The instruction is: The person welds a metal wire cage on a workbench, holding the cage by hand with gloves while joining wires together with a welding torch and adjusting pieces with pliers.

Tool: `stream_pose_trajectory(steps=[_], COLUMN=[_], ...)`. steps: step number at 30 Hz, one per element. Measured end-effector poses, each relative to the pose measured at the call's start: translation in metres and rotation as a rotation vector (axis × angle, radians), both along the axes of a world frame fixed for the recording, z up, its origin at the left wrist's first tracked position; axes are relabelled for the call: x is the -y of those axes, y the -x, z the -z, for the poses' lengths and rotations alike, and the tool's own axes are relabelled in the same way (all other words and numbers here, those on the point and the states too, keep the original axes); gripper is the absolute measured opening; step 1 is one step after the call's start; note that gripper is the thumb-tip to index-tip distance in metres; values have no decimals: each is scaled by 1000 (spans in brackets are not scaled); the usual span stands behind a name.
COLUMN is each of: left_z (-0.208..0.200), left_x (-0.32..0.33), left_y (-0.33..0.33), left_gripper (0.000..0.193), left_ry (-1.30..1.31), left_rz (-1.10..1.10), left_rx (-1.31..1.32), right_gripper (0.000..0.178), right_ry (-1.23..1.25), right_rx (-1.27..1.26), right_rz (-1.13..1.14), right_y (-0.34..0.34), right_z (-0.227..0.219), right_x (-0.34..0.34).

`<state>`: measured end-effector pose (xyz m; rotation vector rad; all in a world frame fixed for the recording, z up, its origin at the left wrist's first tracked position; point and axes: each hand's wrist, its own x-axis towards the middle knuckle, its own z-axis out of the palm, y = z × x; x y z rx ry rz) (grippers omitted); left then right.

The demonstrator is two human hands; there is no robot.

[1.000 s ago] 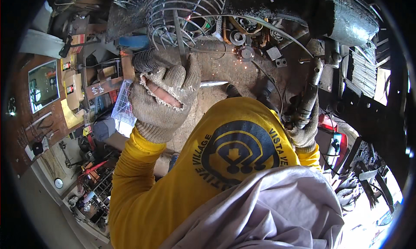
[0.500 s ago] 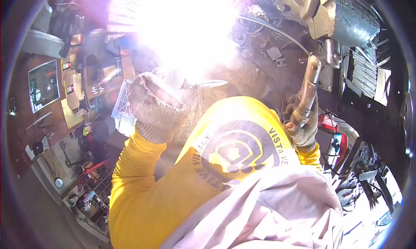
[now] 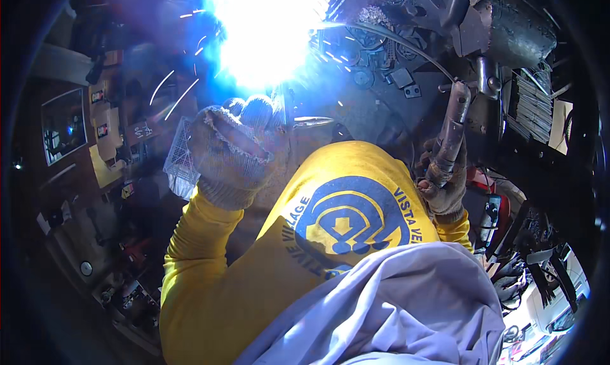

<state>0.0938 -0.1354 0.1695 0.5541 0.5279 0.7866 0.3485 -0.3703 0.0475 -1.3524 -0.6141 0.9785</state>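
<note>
A dazzling blue-white welding arc (image 3: 260, 37) fills the upper middle and hides the work at its centre. My right hand (image 3: 445, 190), in a worn knit glove, is wrapped round a welding electrode holder (image 3: 452, 120). From the holder's tip a thin bent electrode (image 3: 406, 41) curves leftward into the glare. Just below the arc is my left hand (image 3: 232, 155), in a ribbed knit glove torn across the back. Its fingers are curled, and whatever they grip is hidden. Beside those fingers lies a narrow shiny metal piece (image 3: 312, 121).
Grid-patterned translucent plastic (image 3: 182, 165) shows beside my left wrist. Heavy dark metal parts (image 3: 515, 34) stand at the upper right, near a bundle of thin rods (image 3: 534, 107). Loose metal pieces (image 3: 400, 79) lie beyond the holder. Sparks (image 3: 181, 98) fly left of the arc.
The glare has shrunk and turned bluer, and the surroundings look darker. Spark streaks now show around it, and the left glove's fingertips are clearer. Both hands stay nearly in place.
</note>
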Motion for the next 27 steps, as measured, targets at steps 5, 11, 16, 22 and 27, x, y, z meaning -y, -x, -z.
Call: stream_pose_trajectory(steps=[5,11,16,22,27], left_z=[-5,7,16,3,-2], left_x=[9,8,-2,-4,-8], left_y=[5,19,29,26,20], left_gripper=[25,56,55,55,56], left_ry=[145,239,115,-1642,-2501], left_rz=[-169,-103,34,148,22], left_rx=[-26,64,90,-1487,-1834], right_gripper=[107,112,123,130,133], right_ry=[-43,-91,-84,70,112], right_rx=[-67,746,1183,73,17], right_rz=[-24,23,-40,2,37], right_y=[-3,-3,-15,-2,1], right_z=[5,-3,3,-3,-11], right_x=[-1,-15,-13,0,-5])
